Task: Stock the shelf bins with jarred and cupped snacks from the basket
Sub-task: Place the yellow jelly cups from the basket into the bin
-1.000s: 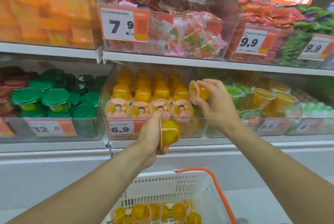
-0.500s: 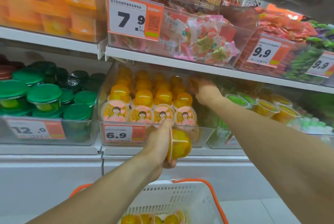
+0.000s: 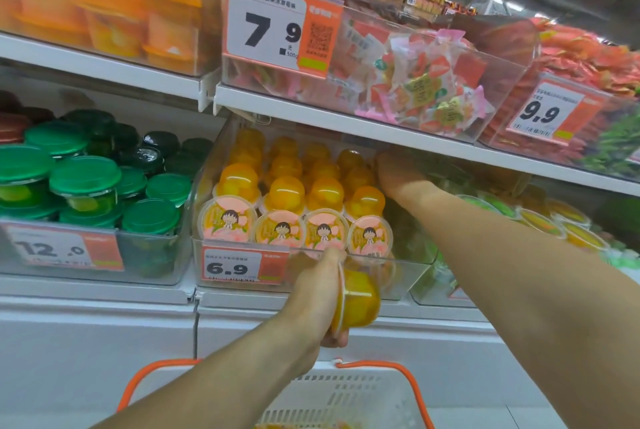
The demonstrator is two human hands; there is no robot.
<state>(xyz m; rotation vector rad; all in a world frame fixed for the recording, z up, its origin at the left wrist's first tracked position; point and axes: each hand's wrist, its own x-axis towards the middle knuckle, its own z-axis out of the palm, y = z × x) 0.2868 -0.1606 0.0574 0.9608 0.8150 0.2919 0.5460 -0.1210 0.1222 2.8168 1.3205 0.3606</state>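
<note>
My left hand grips an orange fruit cup on its side, just in front of the clear bin tagged 6.9. That bin holds several orange cups, domes up behind and cartoon lids facing front. My right hand reaches deep into the bin's back right corner under the upper shelf. Its fingers are hidden in shadow, and I cannot see whether a cup is in them. The white basket with orange handles sits below my arms.
A bin of green-lidded jars tagged 12.0 stands to the left. Yellow and green cups fill the bin to the right. The upper shelf edge hangs low over the orange-cup bin, with bagged snacks above.
My right hand, which held a cup in front of the bin, has pushed far into the bin's back right. My left hand keeps its cup near the bin's front.
</note>
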